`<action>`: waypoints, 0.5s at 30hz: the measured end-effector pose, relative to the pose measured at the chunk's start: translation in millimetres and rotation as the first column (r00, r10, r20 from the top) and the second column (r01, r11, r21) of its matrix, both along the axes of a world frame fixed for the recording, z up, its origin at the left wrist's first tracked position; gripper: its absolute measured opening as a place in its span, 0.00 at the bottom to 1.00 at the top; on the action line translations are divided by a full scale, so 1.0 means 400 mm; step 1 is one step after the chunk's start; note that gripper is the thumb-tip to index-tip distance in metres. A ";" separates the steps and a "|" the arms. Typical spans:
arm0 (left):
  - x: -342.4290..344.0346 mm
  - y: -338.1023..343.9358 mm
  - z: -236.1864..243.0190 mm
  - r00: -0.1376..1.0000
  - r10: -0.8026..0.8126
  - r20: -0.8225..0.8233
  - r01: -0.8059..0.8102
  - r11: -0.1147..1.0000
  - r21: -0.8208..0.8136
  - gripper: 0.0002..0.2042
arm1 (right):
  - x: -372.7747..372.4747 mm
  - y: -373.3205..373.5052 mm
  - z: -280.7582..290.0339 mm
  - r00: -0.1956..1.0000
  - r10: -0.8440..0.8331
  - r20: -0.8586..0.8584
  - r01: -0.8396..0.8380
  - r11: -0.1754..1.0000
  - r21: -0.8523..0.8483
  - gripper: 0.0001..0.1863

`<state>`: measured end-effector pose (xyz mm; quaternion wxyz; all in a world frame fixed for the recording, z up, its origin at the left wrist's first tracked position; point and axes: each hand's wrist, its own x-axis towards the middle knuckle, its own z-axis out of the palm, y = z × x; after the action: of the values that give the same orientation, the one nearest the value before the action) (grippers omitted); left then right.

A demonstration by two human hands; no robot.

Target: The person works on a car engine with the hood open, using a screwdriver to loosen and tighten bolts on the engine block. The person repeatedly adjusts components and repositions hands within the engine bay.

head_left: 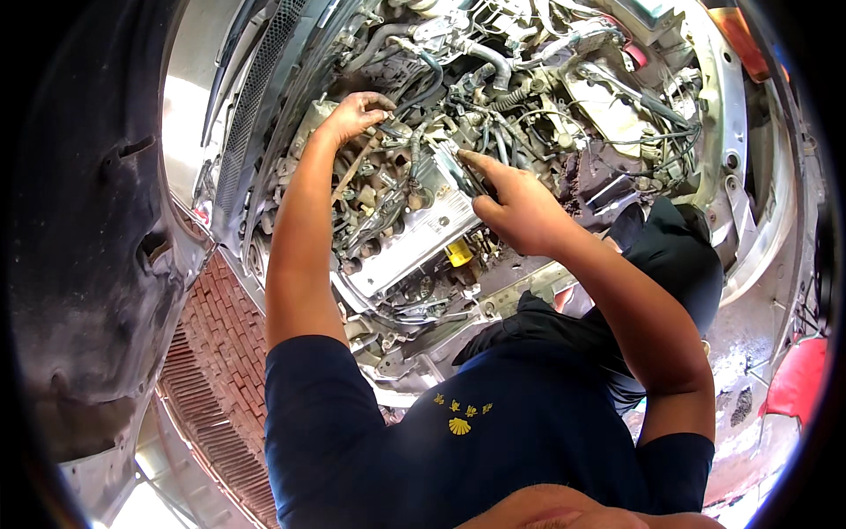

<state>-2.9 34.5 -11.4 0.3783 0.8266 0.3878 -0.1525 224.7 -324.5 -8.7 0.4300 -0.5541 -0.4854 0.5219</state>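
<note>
My left hand (359, 119) is over the far left part of the engine, fingers curled, thumb and fingertips together beside a dark hose (429, 81). Whatever is in that pinch is too small to make out. Just below it, a thin brown stick-like piece (355, 167) slants across the engine. My right hand (520, 210) is closed around a dark-handled tool (467, 181) that looks like pliers; its far end lies among hoses and wires and is hard to make out. Under both hands is the silver engine cover (414, 242), with round openings along its left side.
Hoses, cables and metal parts crowd the engine bay. A yellow cap (458, 253) sits near the cover's lower edge. The dark raised hood (84, 220) fills the left side. A person in dark clothing (670, 264) is close on my right, near a red cloth-like thing (796, 383).
</note>
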 end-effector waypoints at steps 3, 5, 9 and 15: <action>0.023 -0.013 0.002 0.998 0.033 -0.051 -0.033 0.999 -0.017 0.15 | -0.012 -0.004 -0.024 1.000 -0.020 0.013 0.020 0.999 0.035 0.35; 0.031 -0.019 0.002 0.999 -0.020 -0.039 0.021 1.000 0.010 0.15 | -0.011 -0.002 -0.023 0.999 -0.022 0.032 0.021 0.999 0.043 0.35; 0.006 -0.004 -0.007 0.999 0.029 -0.016 -0.029 0.999 -0.016 0.13 | -0.003 0.005 0.009 0.999 0.048 0.004 -0.048 0.997 -0.067 0.35; 0.025 -0.014 -0.011 0.988 -0.006 -0.156 0.021 0.995 0.096 0.21 | -0.015 0.011 -0.016 0.999 -0.023 0.032 0.023 1.000 0.022 0.35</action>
<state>6.9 28.9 -15.9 0.3053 0.8322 0.4174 -0.2001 218.8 -320.1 -15.3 0.4339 -0.5635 -0.4916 0.5026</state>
